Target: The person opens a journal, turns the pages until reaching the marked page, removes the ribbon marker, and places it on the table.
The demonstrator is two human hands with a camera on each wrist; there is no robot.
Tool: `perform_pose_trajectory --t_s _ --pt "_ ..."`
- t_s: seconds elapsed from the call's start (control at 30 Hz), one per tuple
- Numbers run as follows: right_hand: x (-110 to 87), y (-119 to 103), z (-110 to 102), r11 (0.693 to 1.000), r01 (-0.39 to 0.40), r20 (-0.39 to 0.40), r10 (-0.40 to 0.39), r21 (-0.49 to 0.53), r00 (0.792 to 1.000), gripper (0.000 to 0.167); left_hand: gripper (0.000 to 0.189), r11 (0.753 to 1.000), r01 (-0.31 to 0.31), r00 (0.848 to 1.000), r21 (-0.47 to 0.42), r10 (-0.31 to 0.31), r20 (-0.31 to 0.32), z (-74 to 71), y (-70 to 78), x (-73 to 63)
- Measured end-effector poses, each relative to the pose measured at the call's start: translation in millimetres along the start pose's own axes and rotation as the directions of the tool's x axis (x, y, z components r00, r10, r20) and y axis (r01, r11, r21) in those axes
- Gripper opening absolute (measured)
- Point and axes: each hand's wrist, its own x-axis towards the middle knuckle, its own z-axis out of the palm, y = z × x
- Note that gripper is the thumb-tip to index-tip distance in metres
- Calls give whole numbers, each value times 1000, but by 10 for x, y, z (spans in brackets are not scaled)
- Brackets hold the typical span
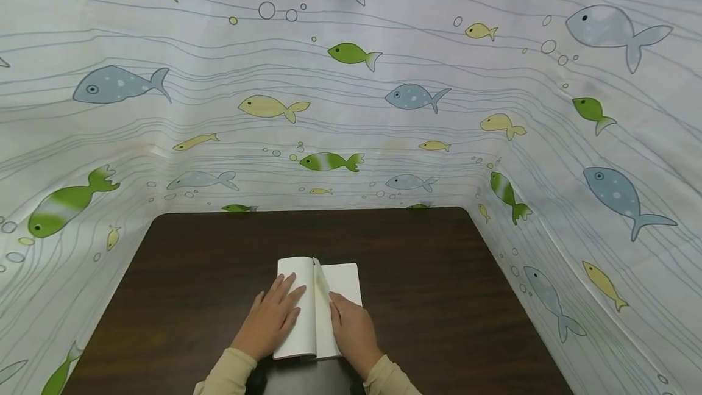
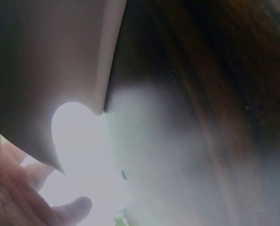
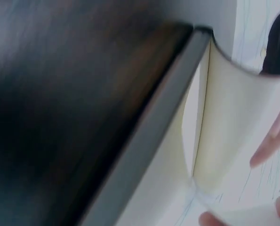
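Observation:
A blank white notebook (image 1: 298, 328) lies spread on the table, its left side curving up toward the spine. My left hand (image 1: 270, 320) rests on that left side with the fingers straight and slightly spread. On the other side, my right hand (image 1: 355, 331) pinches a page (image 1: 323, 316) that is lifted partway from the right-hand side. In the right wrist view, fingertips (image 3: 210, 219) meet the edge of the curved page (image 3: 229, 117). The left wrist view shows the notebook's curled edge (image 2: 102, 61) beside my left hand (image 2: 22, 188).
The dark wooden table (image 1: 428, 273) extends around the notebook. A white curtain with fish prints (image 1: 351, 120) encloses the back and both sides. A grey, dark-edged thing (image 1: 309, 378) shows between my forearms at the near edge.

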Motion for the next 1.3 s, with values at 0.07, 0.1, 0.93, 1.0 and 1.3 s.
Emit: perform_pose_trajectory --t_s 0.07,0.1,0.93,1.0,1.3 --pt "-11 -40 29 998 49 -22 -50 -41 999 25 46 1000 2 1000 -2 -2 -2 3 8 12" --pt "-13 -62 37 997 62 -24 -63 -53 998 25 46 1000 4 1000 1 -4 -4 6 13 17" --pt "31 -98 -14 944 -100 380 -29 315 925 33 38 963 104 980 -250 -142 -141 -55 74 79" --pt "62 -30 -34 947 -116 354 3 299 935 30 29 972 80 985 -220 -111 -131 -48 49 68" --pt "83 524 -247 991 -127 559 89 29 824 64 42 954 144 988 -262 -152 -10 -72 -95 -23"
